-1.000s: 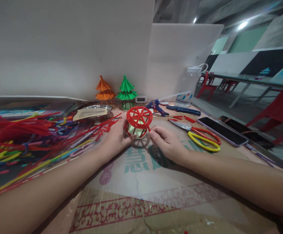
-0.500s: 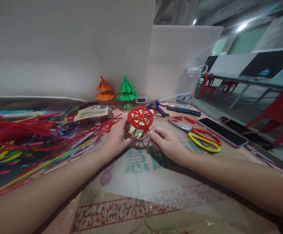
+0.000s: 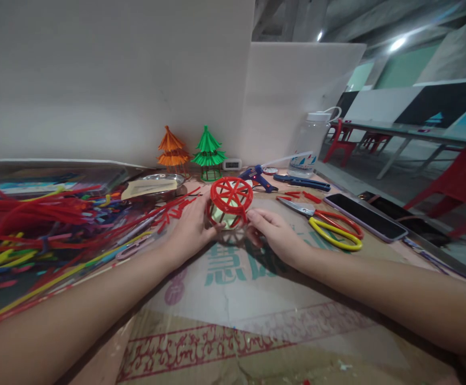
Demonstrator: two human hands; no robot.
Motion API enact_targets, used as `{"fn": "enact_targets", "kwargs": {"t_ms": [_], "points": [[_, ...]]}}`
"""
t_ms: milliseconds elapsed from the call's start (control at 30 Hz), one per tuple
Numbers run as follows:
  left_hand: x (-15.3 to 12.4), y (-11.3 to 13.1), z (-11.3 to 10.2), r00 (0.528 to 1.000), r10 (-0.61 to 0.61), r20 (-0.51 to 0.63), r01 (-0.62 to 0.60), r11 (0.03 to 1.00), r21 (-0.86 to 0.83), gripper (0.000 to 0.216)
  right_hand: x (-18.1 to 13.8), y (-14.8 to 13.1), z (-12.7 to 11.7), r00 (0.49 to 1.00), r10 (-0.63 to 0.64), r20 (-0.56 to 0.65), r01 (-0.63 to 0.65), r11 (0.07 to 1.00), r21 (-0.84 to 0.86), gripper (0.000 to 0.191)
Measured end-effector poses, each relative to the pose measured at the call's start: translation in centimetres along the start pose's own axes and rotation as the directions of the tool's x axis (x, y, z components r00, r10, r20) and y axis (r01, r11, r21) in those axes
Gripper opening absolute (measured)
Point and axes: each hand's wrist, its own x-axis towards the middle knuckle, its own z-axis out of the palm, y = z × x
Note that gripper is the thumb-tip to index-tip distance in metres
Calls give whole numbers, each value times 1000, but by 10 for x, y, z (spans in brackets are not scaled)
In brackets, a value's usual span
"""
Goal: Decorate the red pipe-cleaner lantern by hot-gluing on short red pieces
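On the cardboard-covered desk (image 3: 233, 299), at frame centre, stands a red straw frame (image 3: 231, 195); the left hand (image 3: 191, 230) has its fingers clamped on its left side; the right hand (image 3: 275, 232) has its fingers together, pressing its right side.

The cardboard sheet (image 3: 233, 299) bore a large green Chinese character, seemingly 慧, while the bottle (image 3: 312, 136) label stayed unreadable.
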Motion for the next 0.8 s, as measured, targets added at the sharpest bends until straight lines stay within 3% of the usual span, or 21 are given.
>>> {"fn": "enact_targets", "kwargs": {"t_ms": [200, 633, 800], "points": [[0, 1, -1, 1000, 22, -13, -21, 999, 39, 72, 1, 1, -1, 998, 37, 55, -41, 997, 67, 47], [-2, -4, 0, 999, 35, -13, -34, 997, 65, 69, 1, -2, 0, 995, 84, 53, -88, 993, 81, 38], [-1, -2, 1, 1000, -20, 12, 20, 999, 29, 67, 4, 0, -4, 996, 53, 76, -54, 998, 18, 49]]}}
